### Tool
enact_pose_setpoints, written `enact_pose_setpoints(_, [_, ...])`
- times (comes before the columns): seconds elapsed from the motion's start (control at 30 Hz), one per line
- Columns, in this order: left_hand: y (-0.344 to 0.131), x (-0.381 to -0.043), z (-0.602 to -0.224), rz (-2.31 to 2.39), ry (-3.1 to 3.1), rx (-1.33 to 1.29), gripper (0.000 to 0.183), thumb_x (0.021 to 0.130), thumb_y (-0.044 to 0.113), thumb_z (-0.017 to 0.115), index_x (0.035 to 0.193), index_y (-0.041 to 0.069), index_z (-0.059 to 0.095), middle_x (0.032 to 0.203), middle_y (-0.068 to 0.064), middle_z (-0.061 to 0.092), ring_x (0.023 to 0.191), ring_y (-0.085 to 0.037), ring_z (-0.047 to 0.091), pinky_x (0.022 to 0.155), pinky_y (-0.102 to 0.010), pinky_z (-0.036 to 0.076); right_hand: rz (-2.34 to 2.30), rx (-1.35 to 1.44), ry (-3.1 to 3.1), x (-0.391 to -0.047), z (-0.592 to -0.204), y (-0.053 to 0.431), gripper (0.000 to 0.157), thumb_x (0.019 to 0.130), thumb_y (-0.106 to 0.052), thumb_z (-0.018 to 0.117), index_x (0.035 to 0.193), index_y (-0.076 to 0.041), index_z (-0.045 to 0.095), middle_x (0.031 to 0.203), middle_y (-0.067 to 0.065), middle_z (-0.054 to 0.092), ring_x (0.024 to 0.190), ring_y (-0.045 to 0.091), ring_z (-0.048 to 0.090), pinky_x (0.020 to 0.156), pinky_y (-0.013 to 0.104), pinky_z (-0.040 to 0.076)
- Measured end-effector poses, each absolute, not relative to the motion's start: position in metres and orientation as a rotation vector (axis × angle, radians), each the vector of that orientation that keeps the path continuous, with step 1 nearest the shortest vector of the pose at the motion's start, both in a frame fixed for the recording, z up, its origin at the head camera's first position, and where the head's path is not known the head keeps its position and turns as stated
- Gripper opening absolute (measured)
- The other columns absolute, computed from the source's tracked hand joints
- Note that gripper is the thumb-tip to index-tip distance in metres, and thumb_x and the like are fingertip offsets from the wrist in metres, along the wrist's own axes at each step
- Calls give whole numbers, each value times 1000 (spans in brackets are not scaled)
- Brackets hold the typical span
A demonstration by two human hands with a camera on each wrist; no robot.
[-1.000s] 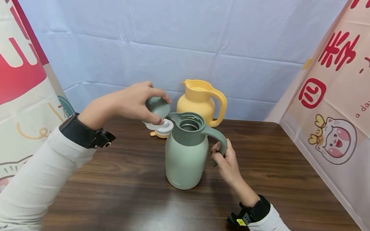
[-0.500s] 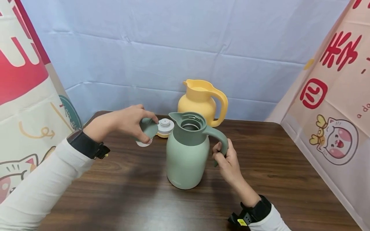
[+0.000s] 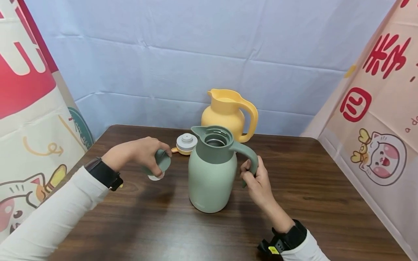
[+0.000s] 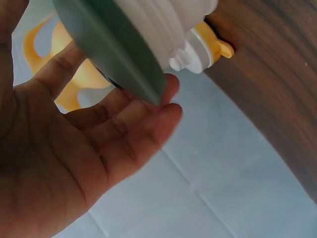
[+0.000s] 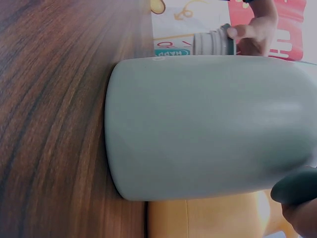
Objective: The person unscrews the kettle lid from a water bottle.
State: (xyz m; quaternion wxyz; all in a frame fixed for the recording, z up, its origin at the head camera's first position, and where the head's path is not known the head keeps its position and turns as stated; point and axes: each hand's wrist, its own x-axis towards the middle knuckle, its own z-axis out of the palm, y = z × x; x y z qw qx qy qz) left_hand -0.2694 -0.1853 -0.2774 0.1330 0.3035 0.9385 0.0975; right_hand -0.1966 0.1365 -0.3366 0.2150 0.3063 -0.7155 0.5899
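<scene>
A green thermal jug [image 3: 213, 177] stands upright on the table, its mouth uncovered and its spout toward the left. My right hand [image 3: 258, 181] grips the jug's handle [image 3: 247, 153] on the right side. Left of the jug, my left hand [image 3: 145, 155] pinches a green lid [image 3: 163, 160] by its edge, held a little above the tabletop. White threaded plastic [image 4: 156, 25] on the lid's underside shows in the left wrist view. From the right wrist view, the pale jug body [image 5: 203, 129] fills the middle and the lid [image 5: 218, 42] appears beyond it.
Behind the green jug stands a yellow jug [image 3: 222, 117] without its lid. Its white and yellow lid [image 3: 186, 143] lies on the wooden table [image 3: 294, 174], just left of the green jug. A blue cloth [image 3: 163, 54] hangs behind, with printed cloths [image 3: 375, 119] on both sides.
My left hand has carried the green lid left and down, away from the jug's mouth toward the table. My right hand stays on the handle and the jug stands where it was.
</scene>
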Motion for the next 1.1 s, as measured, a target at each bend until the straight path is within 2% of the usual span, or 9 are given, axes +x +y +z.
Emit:
enact_pose_setpoints(0.27, [-183,-270,-289,282,2685,895,52,64,37,80,109,18,62,92,1,56,79,-18,53,61,-31,46,1632,862,-1982,-198,-336,136,15,79,23,32,83,9,32,69,11,38,49,15,31,45,33,32])
enact_pose_setpoints(0.57, [-181,-271,-290,277,2665,834,53,60,34,84,104,21,59,90,2,55,80,-17,53,60,-31,46,1647,851,-1986,-199,-335,138,14,79,23,31,83,9,31,69,12,37,48,14,28,44,31,31])
enact_pose_setpoints(0.83, [-179,-267,-290,293,2633,817,54,55,36,86,95,22,53,96,-4,44,85,-21,47,61,-33,45,1662,864,-1979,-199,-336,139,15,80,23,31,83,8,31,69,11,38,48,14,28,44,30,31])
enact_pose_setpoints(0.97, [-184,-261,-288,585,2483,848,55,56,27,87,96,16,50,91,-6,48,79,-21,49,62,-34,45,1660,870,-1977,-199,-337,139,16,80,24,31,82,8,30,69,11,37,49,15,28,45,31,31])
enact_pose_setpoints(1.1, [-194,-251,-296,921,2300,871,55,61,14,85,103,11,50,94,-10,54,79,-24,55,68,-38,48,1659,869,-1979,-198,-338,138,17,79,24,31,83,8,30,68,10,37,49,15,28,45,31,31])
